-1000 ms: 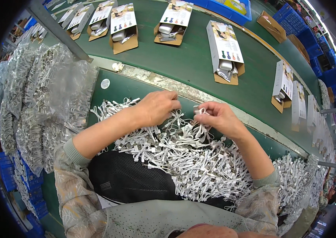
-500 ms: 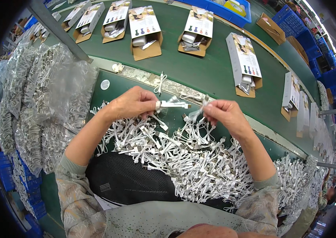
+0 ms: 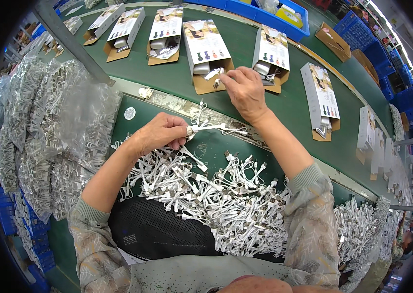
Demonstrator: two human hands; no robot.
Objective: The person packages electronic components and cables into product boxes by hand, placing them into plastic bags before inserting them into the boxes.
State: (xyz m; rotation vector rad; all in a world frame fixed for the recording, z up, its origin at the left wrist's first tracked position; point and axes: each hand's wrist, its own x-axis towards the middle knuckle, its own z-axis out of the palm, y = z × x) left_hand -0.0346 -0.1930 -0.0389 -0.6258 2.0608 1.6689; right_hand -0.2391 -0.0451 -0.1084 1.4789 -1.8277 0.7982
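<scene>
My left hand (image 3: 161, 132) is closed, pinching white USB cables (image 3: 209, 127) over the near side of the bench. Beneath it spreads a large heap of short white USB cables (image 3: 245, 210). Over the green conveyor, my right hand (image 3: 246, 93) is closed at the open end of a printed white box (image 3: 206, 46). At its fingertips is a white USB cable (image 3: 213, 73), just above the brown cardboard flap. A white device (image 3: 201, 69) shows inside that box. Close by on the right stands another open box (image 3: 273, 46) with similar contents.
Several more boxes (image 3: 165, 27) stand along the conveyor (image 3: 138, 68). A metal rail (image 3: 167, 101) with loose cables on it divides bench from belt. Bagged cables (image 3: 55, 127) are piled at left, and a slanted metal post (image 3: 72, 44) rises there. Blue bin (image 3: 294, 27) lies beyond.
My right hand has moved from above the cable heap forward to the box, carrying a cable. The boxes have shifted rightward along the belt. My left hand stays nearly in place, still holding cables.
</scene>
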